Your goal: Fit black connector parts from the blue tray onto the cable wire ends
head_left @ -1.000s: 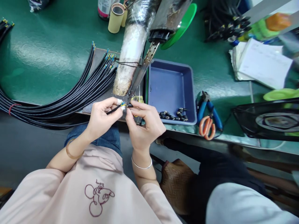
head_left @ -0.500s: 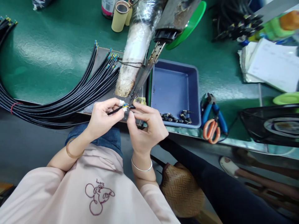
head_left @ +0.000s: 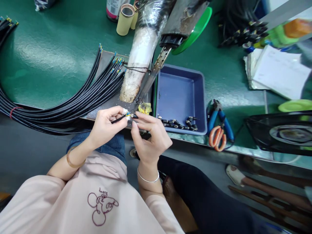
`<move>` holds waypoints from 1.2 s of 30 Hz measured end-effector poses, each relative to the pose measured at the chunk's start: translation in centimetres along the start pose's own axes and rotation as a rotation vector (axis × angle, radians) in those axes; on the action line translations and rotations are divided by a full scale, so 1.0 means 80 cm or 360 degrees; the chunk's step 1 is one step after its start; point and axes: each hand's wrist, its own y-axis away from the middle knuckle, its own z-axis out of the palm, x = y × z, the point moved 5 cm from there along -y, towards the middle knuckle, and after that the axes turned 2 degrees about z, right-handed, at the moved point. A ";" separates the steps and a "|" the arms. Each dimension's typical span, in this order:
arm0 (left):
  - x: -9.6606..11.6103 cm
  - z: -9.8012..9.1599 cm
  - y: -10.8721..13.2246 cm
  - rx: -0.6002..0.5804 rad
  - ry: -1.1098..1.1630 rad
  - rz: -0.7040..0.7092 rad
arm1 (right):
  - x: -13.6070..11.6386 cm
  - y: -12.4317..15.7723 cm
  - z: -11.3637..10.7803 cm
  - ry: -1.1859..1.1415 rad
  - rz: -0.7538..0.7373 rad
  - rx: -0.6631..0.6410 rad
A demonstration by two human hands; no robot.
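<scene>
My left hand pinches a black cable near its end, where thin blue and yellow wires fan out. White wrapping covers a fingertip of this hand. Thumb and fingers of my right hand close around a small black connector that meets the wire ends; whether they are joined I cannot tell. Just above both hands, a soldering iron points down, its tip close to the wires. Beside that tip lies a yellow sponge. A bundle of black cables with stripped ends curves in from the left.
Right of the iron, a blue tray holds several black connectors. Pliers lie beside it. A wrapped white tube slants over the bench. Papers and a black fan are further right. Another person's leg is below.
Both hands have shifted slightly down and left with the cable and connector, away from the iron's tip. More of the sponge shows. The other person's leg has moved, covering much of the woven stool.
</scene>
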 end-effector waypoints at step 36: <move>0.014 -0.006 0.016 -0.0388 0.0042 0.0002 | 0.036 0.002 0.001 -0.0612 0.0683 -0.0383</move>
